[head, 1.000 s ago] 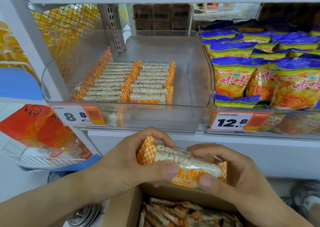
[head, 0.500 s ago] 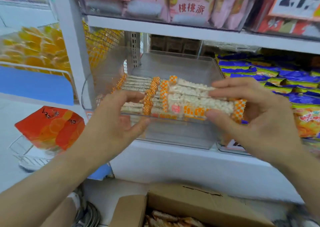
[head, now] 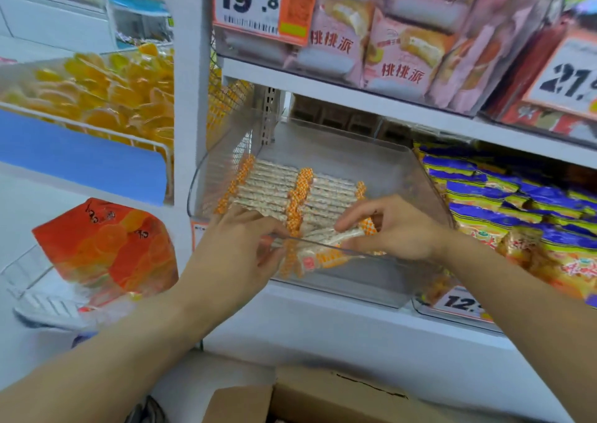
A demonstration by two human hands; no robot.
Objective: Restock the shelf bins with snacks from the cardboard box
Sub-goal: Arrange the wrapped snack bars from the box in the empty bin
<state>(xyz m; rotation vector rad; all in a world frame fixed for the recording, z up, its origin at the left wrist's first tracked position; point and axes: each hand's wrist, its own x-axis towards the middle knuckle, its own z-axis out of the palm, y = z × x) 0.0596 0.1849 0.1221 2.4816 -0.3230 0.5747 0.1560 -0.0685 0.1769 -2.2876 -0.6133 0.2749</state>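
Snack pack lowered from chest height into the clear shelf bin.
Left hand and right hand pinch its ends against the front wall, ahead of the stocked rows; release remains.

Bright, even light is filling the scene; motion blur is softening everything, and wide-angle distortion is bending the edges.

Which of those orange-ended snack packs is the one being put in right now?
The snack pack at the clear bin's front edge, held between the left hand and right hand. The others lie flat in rows behind it.
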